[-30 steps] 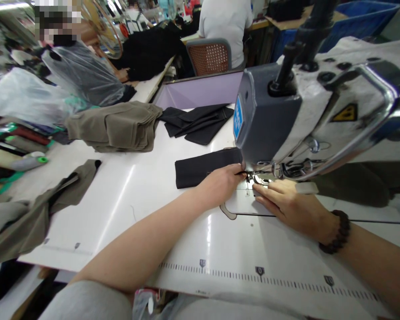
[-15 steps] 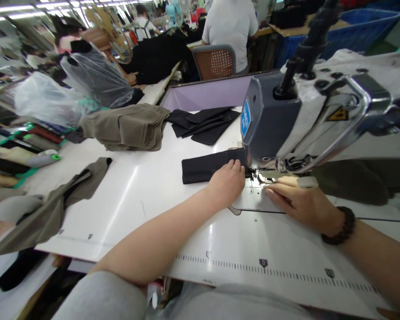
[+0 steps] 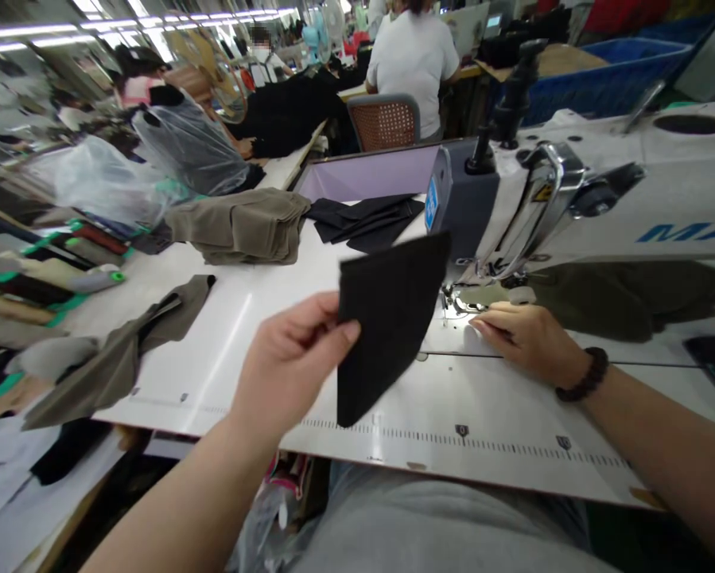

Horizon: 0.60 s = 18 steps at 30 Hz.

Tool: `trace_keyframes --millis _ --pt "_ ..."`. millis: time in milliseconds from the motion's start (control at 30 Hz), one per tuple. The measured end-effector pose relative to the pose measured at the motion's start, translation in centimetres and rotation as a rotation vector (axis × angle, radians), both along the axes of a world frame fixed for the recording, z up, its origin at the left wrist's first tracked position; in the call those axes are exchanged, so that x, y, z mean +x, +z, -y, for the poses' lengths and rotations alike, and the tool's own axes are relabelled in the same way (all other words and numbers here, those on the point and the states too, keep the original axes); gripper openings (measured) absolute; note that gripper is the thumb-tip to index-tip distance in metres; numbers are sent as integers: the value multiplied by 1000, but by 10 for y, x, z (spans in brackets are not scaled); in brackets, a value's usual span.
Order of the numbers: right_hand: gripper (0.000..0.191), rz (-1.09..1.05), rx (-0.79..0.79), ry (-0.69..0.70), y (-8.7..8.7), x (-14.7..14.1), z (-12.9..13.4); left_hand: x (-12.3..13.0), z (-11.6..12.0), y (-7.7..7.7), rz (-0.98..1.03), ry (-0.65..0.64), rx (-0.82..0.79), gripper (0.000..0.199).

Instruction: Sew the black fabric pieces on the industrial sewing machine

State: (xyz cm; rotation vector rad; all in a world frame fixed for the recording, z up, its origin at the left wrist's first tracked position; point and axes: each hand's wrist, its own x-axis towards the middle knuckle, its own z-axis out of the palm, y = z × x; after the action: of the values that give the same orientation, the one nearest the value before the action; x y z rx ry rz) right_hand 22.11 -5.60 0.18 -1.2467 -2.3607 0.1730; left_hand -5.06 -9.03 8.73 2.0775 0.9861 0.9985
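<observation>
My left hand (image 3: 297,350) pinches a folded black fabric piece (image 3: 390,326) by its left edge, thumb in front. The piece is held up off the table, tilted, in front of the sewing machine (image 3: 458,207). My right hand (image 3: 521,330) lies on the machine bed just right of the presser foot (image 3: 464,302). Its fingers are bent and pressed together, and whatever they may hold is hidden. A pale band sits around one of its fingers. Olive cloth (image 3: 619,298) lies behind this hand, beneath the machine arm.
Folded brown-grey fabric (image 3: 243,227) and black pieces (image 3: 369,219) lie at the table's back. Another brown-grey piece (image 3: 136,350) hangs over the left side, near thread cones (image 3: 83,278). A co-worker in white (image 3: 413,64) sits beyond, by a chair (image 3: 386,123).
My left hand has lifted the black fabric piece off the machine bed and brought it left and towards me. My right hand stays beside the presser foot. The view has shifted slightly.
</observation>
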Motion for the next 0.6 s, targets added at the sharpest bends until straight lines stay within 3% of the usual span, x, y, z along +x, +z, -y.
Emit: trace_keyframes --millis 67,167,233,333,367,433,500,600 --pt "29 -1 -11 21 0 0 0 -1 -11 1 237 110 -153 28" --pt "29 2 -35 41 -1 -1 0 -3 -36 -28 275 112 -308 35" --pt "30 4 -41 52 -1 -2 1 -6 -48 -51 85 161 -287 43" --pt "31 15 -36 74 -1 -2 2 -10 -46 -68 -337 279 57 43" --pt "31 19 -35 84 -2 -3 2 -10 -40 -68 -465 225 187 38" --pt "31 21 -30 104 -2 -4 2 -7 -23 -65 -661 -13 367 29" --pt "31 25 -28 125 -2 -4 2 -1 -8 -64 -792 -224 419 32" --pt "30 42 -42 155 -2 -5 3 11 -5 -73 -904 -274 408 51"
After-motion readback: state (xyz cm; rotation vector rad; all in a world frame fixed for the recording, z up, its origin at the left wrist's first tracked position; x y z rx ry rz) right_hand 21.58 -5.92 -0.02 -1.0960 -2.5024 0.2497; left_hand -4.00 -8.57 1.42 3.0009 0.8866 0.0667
